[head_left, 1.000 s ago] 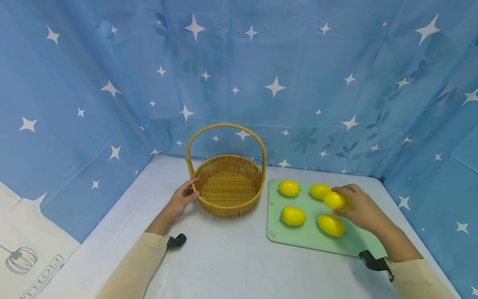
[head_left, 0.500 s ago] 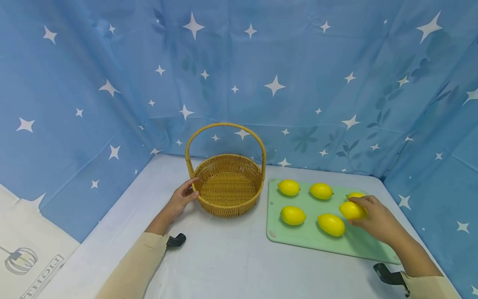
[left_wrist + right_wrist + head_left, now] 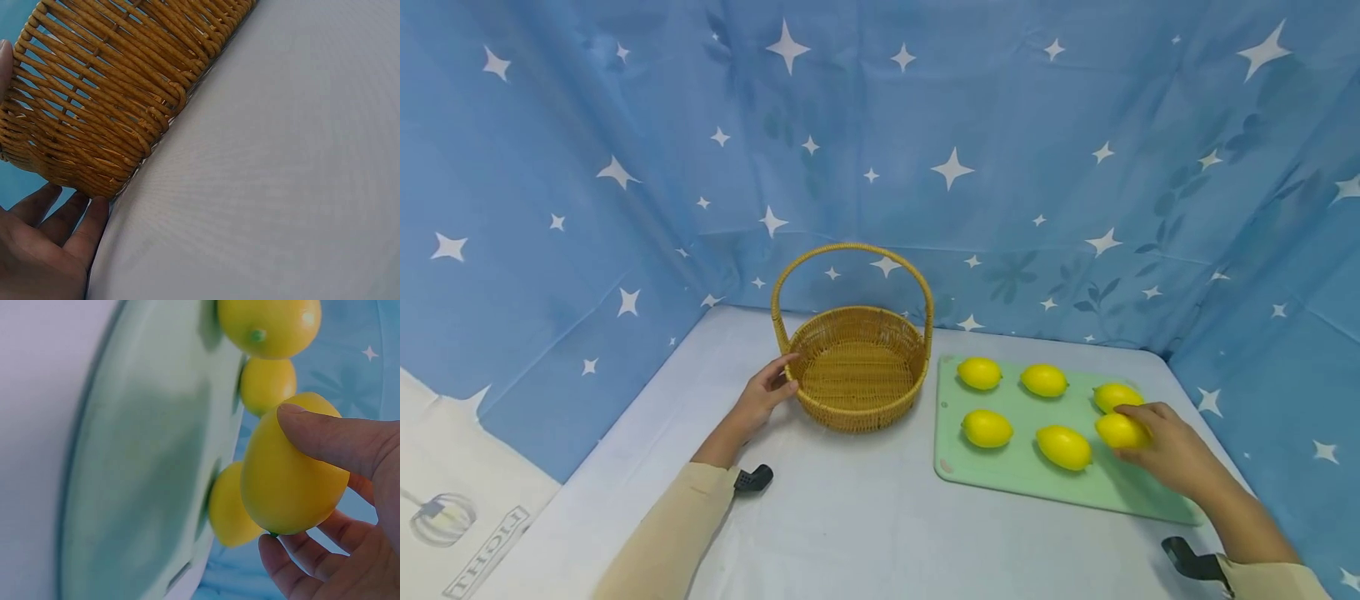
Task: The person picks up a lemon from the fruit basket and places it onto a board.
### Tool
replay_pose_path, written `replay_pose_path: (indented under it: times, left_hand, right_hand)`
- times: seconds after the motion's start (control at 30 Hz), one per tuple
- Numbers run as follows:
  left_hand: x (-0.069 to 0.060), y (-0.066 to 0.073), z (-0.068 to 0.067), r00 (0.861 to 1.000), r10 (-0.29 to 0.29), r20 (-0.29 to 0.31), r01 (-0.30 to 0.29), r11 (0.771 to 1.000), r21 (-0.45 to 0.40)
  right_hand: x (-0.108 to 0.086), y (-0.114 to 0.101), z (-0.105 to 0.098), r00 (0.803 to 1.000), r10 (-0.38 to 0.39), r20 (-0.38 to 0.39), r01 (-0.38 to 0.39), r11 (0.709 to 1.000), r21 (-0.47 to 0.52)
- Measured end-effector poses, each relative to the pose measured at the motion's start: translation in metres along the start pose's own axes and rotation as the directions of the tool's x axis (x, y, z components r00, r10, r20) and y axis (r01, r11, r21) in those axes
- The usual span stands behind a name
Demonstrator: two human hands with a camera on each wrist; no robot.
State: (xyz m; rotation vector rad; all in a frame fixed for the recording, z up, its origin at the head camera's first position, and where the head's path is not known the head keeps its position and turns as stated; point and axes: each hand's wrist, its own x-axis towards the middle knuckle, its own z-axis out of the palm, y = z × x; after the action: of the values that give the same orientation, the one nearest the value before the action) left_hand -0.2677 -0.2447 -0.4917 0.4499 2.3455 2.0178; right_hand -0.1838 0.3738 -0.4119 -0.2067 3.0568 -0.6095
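Note:
My left hand (image 3: 762,402) holds the left side of a yellow wicker basket (image 3: 859,418), which stands upright with its tall handle raised. In the left wrist view, several fingertips touch the woven wall (image 3: 112,94) and a digit reaches its rim. My right hand (image 3: 1172,450) pinches a lemon (image 3: 1122,431) between thumb and fingers. In the right wrist view this lemon (image 3: 290,475) hangs clear of the light green board (image 3: 134,456). Several more lemons lie on the board, among them one (image 3: 1117,397) just behind the held lemon and one (image 3: 1064,447) to its left.
The green board (image 3: 1015,477) lies on a white-covered table (image 3: 865,517), right of the basket. Further lemons rest at its left, one at the back (image 3: 979,373) and one in front (image 3: 987,429). Blue star-patterned curtains (image 3: 880,125) close off the back and sides.
My right hand has moved right and slightly toward me with the lemon, uncovering another lemon at the board's back right. The left hand and basket have stayed in place.

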Motion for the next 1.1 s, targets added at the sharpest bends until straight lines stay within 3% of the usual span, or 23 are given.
replay_pose_path:
  times: [0.53,0.8,1.1]
  left_hand:
    - [0.000,0.001,0.000,1.000,-0.030,-0.008,0.030,1.000,0.003]
    - [0.009,0.003,-0.004,1.000,0.016,0.001,-0.016,1.000,-0.004]
    - [-0.001,0.003,0.000,0.999,-0.029,-0.015,0.029,1.000,0.011]
  right_hand:
    - [-0.008,0.016,0.004,0.998,0.058,0.018,-0.057,0.998,-0.021]
    - [-0.005,0.021,0.002,0.999,0.035,0.006,-0.035,0.999,-0.037]
    - [-0.001,0.026,0.005,0.997,0.055,0.045,-0.053,0.998,-0.043]
